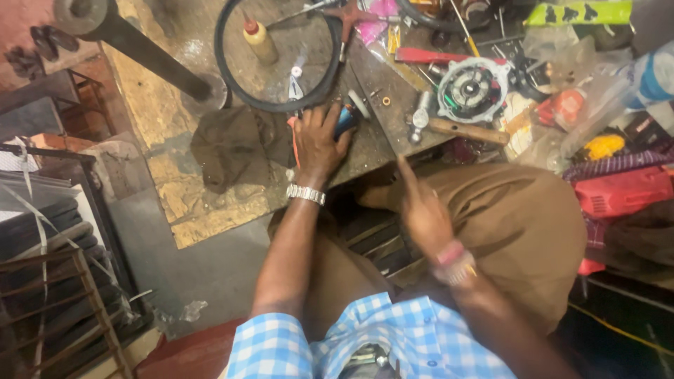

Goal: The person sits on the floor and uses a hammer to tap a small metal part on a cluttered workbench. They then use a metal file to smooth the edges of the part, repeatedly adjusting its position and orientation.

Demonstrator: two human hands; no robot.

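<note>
My left hand [317,142], with a metal watch on its wrist, rests on the edge of a worn wooden workbench [210,210] and grips a small blue and orange object [345,119]; most of that object is hidden under the fingers. My right hand [424,210] hovers over my brown-trousered lap with the index finger stretched up toward the bench and holds nothing. A hammer with a wooden handle [456,130] lies just beyond the right hand. A round metal motor part [472,89] sits behind the hammer.
A black rubber ring [223,63] lies on the bench around a small glue bottle [260,41]. A dark cloth [235,144] lies left of my left hand. Tools, plastic bags and a red power tool [621,191] crowd the right. Metal racks stand at left.
</note>
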